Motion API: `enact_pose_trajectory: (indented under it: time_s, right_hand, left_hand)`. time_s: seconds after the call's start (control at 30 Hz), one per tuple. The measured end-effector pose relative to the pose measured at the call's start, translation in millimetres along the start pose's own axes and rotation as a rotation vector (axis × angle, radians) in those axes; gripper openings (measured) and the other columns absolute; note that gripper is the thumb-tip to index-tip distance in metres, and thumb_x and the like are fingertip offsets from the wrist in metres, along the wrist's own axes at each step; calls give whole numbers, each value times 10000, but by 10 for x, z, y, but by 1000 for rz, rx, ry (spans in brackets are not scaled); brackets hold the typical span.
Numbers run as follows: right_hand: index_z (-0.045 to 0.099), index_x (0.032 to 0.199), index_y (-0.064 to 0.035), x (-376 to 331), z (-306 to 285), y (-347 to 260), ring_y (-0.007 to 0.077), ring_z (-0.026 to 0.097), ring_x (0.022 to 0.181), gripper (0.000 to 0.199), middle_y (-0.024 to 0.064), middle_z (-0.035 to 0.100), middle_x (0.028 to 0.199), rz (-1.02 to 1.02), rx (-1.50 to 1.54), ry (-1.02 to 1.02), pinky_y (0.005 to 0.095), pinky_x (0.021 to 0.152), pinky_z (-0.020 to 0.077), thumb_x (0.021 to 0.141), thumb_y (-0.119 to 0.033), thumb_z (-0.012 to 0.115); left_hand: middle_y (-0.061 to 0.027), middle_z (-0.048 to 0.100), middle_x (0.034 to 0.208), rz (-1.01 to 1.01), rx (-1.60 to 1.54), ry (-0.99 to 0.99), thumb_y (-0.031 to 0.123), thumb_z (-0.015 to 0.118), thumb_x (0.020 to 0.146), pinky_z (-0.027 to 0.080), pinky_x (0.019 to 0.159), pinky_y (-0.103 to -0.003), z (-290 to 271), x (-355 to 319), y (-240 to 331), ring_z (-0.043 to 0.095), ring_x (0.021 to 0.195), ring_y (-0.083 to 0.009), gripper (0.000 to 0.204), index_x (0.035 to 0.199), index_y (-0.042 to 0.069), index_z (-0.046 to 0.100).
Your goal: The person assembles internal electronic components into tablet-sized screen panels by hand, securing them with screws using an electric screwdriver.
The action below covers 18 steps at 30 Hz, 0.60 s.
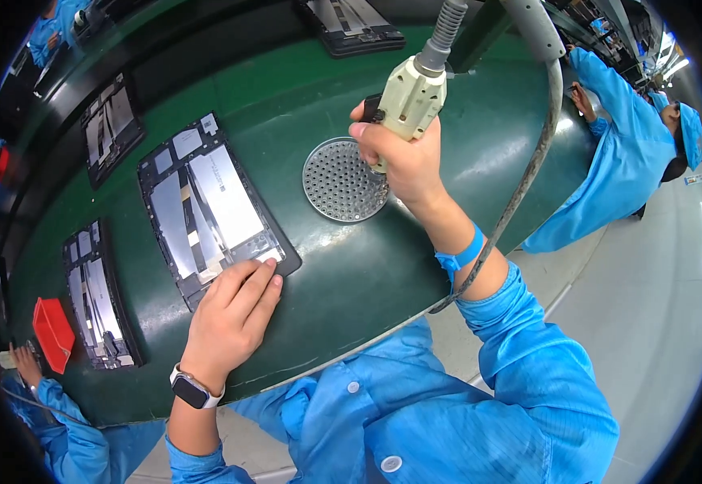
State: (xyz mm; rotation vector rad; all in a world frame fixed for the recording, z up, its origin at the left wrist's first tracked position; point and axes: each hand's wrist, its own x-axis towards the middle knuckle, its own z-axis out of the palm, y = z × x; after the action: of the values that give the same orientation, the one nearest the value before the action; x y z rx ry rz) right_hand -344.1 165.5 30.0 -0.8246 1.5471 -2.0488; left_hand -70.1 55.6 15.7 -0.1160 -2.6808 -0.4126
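My right hand (pixel 409 165) is wrapped round a cream-coloured electric screwdriver (pixel 415 95), with a grey spring sleeve at its upper end. The screwdriver's lower end is mostly hidden by my hand, beside a round metal plate full of small holes (pixel 336 184). Left of that plate lies an opened tablet (pixel 226 189), its inside facing up, showing silver battery panels and dark ribbon cables. My left hand (pixel 230 319) rests on the tablet's near end, fingers stretched out flat, gripping nothing.
More opened tablets lie on the green table (pixel 351 282): one at the near left (pixel 99 302), one at the far left (pixel 110 129), one at the back (pixel 351 24). A red bin (pixel 52 332) stands left. A grey cable (pixel 540 153) hangs by my right forearm. Co-workers in blue sit nearby.
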Motion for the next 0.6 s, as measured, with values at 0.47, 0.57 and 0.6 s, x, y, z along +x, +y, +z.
enact_pose_trajectory:
  time_s: [0.47, 0.57, 0.6]
  right_hand:
    - [651, 1091, 58, -145, 129, -158, 125, 544, 567, 271, 56, 613, 721, -102, -1, -15, 293, 565, 469, 828, 12, 693]
    - [650, 1093, 58, -216, 300, -219, 125, 546, 573, 269, 60, 617, 725, -77, 0, -86, 287, 563, 464, 832, 9, 690]
    - [648, 1099, 60, -234, 351, -234, 125, 552, 582, 274, 65, 623, 730, -67, -7, -121, 283, 562, 462, 833, 11, 689]
  left_hand:
    - [-125, 706, 1052, -240, -78, 250, -44, 823, 714, 557, 760, -387, 168, 30, -6, 642, 913, -309, 255, 947, -43, 718]
    - [-122, 693, 1020, -270, -89, 249, -52, 817, 709, 554, 764, -388, 160, 20, -11, 638, 915, -311, 260, 946, -45, 713]
    - [-122, 685, 1006, -255, -109, 247, -53, 816, 705, 552, 762, -393, 159, 5, -33, 636, 909, -312, 260, 942, -45, 709]
